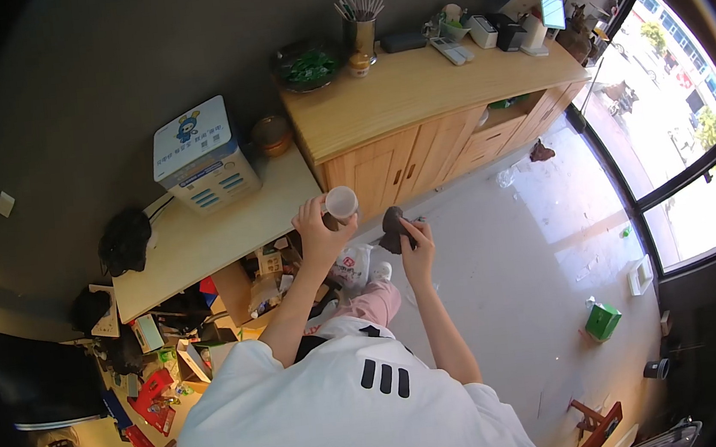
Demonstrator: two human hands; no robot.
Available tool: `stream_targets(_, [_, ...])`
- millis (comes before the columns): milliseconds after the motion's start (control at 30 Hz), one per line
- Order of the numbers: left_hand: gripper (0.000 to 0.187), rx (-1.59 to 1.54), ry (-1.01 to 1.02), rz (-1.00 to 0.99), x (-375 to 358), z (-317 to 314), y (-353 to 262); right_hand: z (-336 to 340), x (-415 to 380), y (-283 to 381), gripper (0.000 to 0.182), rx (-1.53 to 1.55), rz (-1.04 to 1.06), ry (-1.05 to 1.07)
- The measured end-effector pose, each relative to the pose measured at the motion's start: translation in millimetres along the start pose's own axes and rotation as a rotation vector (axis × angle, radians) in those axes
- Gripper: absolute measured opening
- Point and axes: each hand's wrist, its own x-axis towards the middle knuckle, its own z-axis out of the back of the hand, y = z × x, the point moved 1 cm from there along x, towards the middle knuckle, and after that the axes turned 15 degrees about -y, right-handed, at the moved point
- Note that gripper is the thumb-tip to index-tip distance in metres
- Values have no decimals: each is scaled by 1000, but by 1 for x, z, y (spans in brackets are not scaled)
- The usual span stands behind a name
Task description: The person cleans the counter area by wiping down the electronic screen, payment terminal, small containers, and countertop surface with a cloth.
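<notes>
In my left hand is a translucent plastic cup, with the fingers wrapped round its side. The cup is tilted so that its round pale face points up toward the camera. To the right of it, my right hand grips a soft-looking dark grey thing; its kind does not show clearly. The two hands are apart, both held in front of the body over the floor. Beneath them, a white plastic bag with red print lies by my shoe.
A wooden cabinet stands ahead, bearing a straw holder, a plate of greens and a screen. On the left, a pale counter carries a white-blue box. Boxes clutter the space below. A green bin stands right.
</notes>
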Motion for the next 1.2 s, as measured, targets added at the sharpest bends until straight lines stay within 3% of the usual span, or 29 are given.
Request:
stream_targets(133, [54, 11, -25, 14, 65, -76, -8, -24, 89, -8, 35, -19, 101, 43])
stream_targets(267, [54, -78, -91, 21, 133, -140, -24, -48, 178, -5, 36, 31, 55, 103])
stream_targets(500, [53, -16, -31, -46, 207, -223, -43, -65, 267, -18, 32, 76, -15, -23])
stream_targets(833, [55, 114, -146, 22, 250, -299, -28, -131, 374, -65, 32, 157, 56, 197])
stream_targets(1200, [57, 292, -350, 125, 285, -398, -21, -138, 472, -102, 32, 185, 13, 482])
